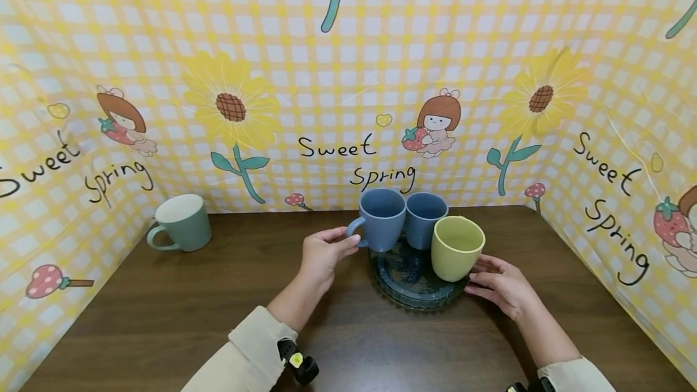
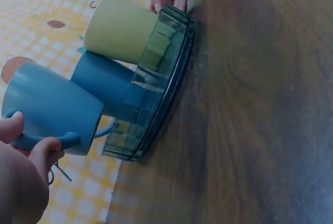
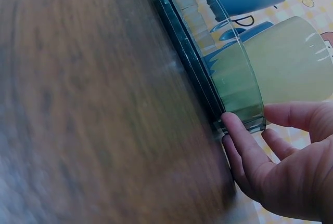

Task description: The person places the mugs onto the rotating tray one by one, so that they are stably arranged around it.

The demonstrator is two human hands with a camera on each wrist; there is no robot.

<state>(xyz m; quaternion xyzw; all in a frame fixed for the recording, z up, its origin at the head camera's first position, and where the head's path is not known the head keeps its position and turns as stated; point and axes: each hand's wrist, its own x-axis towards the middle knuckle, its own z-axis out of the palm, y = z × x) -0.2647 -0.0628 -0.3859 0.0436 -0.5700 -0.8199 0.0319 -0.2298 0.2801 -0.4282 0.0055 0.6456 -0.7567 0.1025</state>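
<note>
My left hand (image 1: 321, 259) pinches the handle of a blue mug (image 1: 382, 219) between thumb and fingers. That mug is upright in the head view, its base raised over the back left rim of a round, dark green clear tray (image 1: 405, 295). A second blue mug (image 1: 426, 222) stands at the back of the tray, just right of the held one. Toward the front right stands a yellow-green mug (image 1: 458, 250). My right hand (image 3: 291, 167) is at the tray's right edge, its fairly straight fingers spread against the side and rim (image 3: 250, 91).
A green mug (image 1: 185, 222) with a white inside stands apart at the back left of the brown wooden table (image 1: 218, 313). Yellow checked cloth (image 1: 337, 77) with printed flowers and lettering encloses the back and both sides.
</note>
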